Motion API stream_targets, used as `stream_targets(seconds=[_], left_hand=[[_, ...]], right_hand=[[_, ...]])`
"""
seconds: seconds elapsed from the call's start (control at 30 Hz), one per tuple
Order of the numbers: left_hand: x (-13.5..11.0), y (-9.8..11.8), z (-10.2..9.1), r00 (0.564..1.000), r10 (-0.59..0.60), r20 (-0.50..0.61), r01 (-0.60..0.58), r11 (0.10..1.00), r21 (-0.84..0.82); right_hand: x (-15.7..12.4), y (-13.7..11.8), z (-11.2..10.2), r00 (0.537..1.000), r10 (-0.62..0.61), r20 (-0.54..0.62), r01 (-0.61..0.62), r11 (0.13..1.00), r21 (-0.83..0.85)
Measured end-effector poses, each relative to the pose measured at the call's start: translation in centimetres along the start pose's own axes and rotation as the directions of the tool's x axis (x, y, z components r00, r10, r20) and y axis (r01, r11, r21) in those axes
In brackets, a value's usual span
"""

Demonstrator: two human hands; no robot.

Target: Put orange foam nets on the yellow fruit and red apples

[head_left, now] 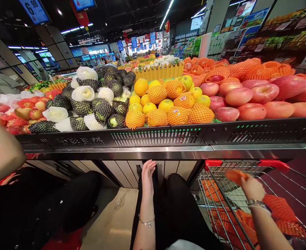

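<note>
My left hand (pixel 148 175) is held over my lap, in front of the display's metal edge. Its fingers are stretched out and it holds nothing. Off to the right, my right hand (pixel 253 187) grips an orange foam net sleeve (pixel 234 176), a little blurred, above a wire shopping cart (pixel 236 208). More orange foam nets (pixel 278 206) lie in the cart. Beyond my left hand, oranges (pixel 150 108) are piled up, many in orange foam nets. To their right is a heap of bare red apples (pixel 252 107).
A black plastic rail (pixel 155 137) fronts the fruit. Melon-like fruit in black and white nets (pixel 82 107) fills the left-centre. A person in black (pixel 38 208) sits close on my left, a raised arm (pixel 1 149) near the fruit. Netted apples (pixel 267 69) lie behind the bare ones.
</note>
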State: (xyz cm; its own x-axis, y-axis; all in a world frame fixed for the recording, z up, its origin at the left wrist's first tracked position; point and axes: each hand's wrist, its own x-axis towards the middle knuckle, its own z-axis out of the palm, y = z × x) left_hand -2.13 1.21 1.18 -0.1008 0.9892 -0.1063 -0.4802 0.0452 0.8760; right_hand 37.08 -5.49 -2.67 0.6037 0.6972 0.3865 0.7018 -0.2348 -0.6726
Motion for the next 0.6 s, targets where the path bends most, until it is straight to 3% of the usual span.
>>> stream_targets(seconds=[0.07, 0.13, 0.23, 0.33, 0.37, 0.43, 0.5, 0.57, 0.6], left_hand=[[-0.3, 0.4, 0.2, 0.999, 0.036, -0.002, -0.036, 0.999, -0.008], [-0.7, 0.8, 0.6, 0.997, 0.073, 0.003, -0.073, 0.997, -0.018], [-1.5, 1.4, 1.2, 0.994, 0.091, 0.063, -0.089, 0.996, -0.02], [-2.7, 2.1, 1.8, 0.969, 0.102, 0.227, -0.107, 0.994, 0.009], [-3.1, 2.3, 1.9, 0.948, 0.102, 0.303, -0.116, 0.993, 0.031], [-3.7, 2.5, 1.9, 0.912, 0.079, 0.404, -0.125, 0.988, 0.09], [-3.9, 2.6, 1.7, 0.942, 0.073, 0.328, -0.125, 0.983, 0.138], [-3.6, 2.6, 1.1, 0.98, 0.182, 0.082, -0.192, 0.969, 0.153], [-3.3, 2.6, 0.8, 0.963, 0.265, -0.045, -0.254, 0.951, 0.174]], right_hand=[[1.9, -1.8, -0.8, 0.996, 0.061, -0.072, -0.066, 0.995, -0.076], [2.9, -5.6, -1.4, 0.997, 0.043, -0.061, -0.047, 0.997, -0.058], [2.1, -13.8, -1.3, 0.981, -0.104, 0.163, 0.048, 0.948, 0.314], [-0.4, -21.4, 0.3, 0.831, -0.318, 0.456, -0.065, 0.76, 0.647], [-1.3, -23.2, 1.1, 0.784, -0.376, 0.494, -0.111, 0.698, 0.707], [-3.2, -25.4, 2.8, 0.739, -0.449, 0.502, -0.147, 0.62, 0.771], [-4.9, -26.0, 4.4, 0.71, -0.493, 0.503, -0.134, 0.607, 0.784], [-6.1, -25.5, 5.6, 0.666, -0.526, 0.529, -0.127, 0.619, 0.775], [-6.6, -25.1, 6.0, 0.648, -0.534, 0.543, -0.135, 0.622, 0.771]])
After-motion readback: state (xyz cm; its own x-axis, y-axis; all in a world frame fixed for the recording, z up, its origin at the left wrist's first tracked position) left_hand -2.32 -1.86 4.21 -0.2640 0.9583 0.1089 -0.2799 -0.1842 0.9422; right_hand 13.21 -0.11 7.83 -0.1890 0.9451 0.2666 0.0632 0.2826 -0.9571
